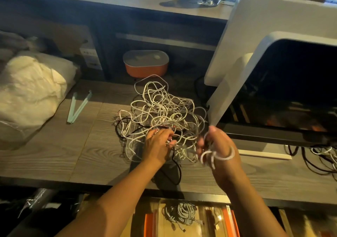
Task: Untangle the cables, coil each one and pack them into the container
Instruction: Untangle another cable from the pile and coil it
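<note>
Your left hand [158, 146] sits in the cable tangle [164, 109] on the desk [54, 145], fingers curled around white strands. Just right of the tangle, your right hand [219, 145] pinches white cable loops [215, 157].

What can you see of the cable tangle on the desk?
The tangle is a loose heap of thin cables, mostly white, with a black cable threaded through its near side. It lies on the wood-grain desk, in front of an orange box. The left hand reaches into its near edge, fingers curled among strands. The right hand grips blurred white loops at its right edge; whether they join the heap is unclear.
</note>
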Motion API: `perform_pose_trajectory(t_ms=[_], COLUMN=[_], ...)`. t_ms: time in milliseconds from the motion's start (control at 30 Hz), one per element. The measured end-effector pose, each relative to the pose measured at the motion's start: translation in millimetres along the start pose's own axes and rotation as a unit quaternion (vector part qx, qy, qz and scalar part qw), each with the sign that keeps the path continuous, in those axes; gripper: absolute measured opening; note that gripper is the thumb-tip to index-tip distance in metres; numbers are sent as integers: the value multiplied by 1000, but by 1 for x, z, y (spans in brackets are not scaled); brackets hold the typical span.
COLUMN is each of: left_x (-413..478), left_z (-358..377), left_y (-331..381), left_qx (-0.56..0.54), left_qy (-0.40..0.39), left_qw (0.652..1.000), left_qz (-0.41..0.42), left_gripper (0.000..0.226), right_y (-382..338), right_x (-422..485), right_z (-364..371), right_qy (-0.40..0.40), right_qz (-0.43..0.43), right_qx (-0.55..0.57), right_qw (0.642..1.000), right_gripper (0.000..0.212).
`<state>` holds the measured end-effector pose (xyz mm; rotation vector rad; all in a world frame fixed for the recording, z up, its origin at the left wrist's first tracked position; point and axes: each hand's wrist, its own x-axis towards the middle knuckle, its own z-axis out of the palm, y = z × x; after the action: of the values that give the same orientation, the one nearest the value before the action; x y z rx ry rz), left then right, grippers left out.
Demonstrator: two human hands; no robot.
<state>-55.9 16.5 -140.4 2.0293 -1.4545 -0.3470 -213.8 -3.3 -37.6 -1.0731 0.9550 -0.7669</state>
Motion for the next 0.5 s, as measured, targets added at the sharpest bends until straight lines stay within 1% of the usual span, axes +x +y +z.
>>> perform_pose_trajectory(t_ms=[33,67,100,133,167,200,233,267,300,333,400,467,500], left_x=[1,2,3,3,4,5,5,5,4,3,0,-2,-2], left_z=[-2,-3,-2,0,2,4,4,4,4,5,7,12,12], left_y=[2,3,5,7,9,8,7,6,3,0,-4,-7,-8], left_qx=[-6,-5,9,31,51,55,44,22,4,-6,-12,-20,-26], left_qy=[4,3,-5,-15,-27,-34,-38,-37,-28,-21,-24,-21,-15], left_qw=[1000,1000,1000,999,998,997,998,999,999,999,1000,999,1000], left_qz=[-7,-11,-2,17,35,42,37,29,25,24,3,-14,-2], left_gripper=[25,26,27,25,22,17,12,9,7,7,8,9,11], right_y=[0,5,13,23,32,37,37,34,29,24,13,8,8], right_x=[2,5,8,10,10,9,6,5,3,2,4,6,5], right_z=[0,-1,-2,-4,-5,-5,-4,-4,-4,-6,-10,-11,-10], right_qy=[-12,-34,-64,-101,-137,-159,-168,-162,-145,-124,-107,-100,-105], right_qz=[5,27,59,90,113,126,131,125,100,63,9,10,22], right_qx=[-96,-210,-332,-429,-484,-488,-448,-380,-319,-277,-223,-162,-133], right_qw=[995,977,939,893,857,849,868,902,931,951,969,982,985], right_gripper=[16,14,19,21,21,20,18,19,22,25,30,31,33])
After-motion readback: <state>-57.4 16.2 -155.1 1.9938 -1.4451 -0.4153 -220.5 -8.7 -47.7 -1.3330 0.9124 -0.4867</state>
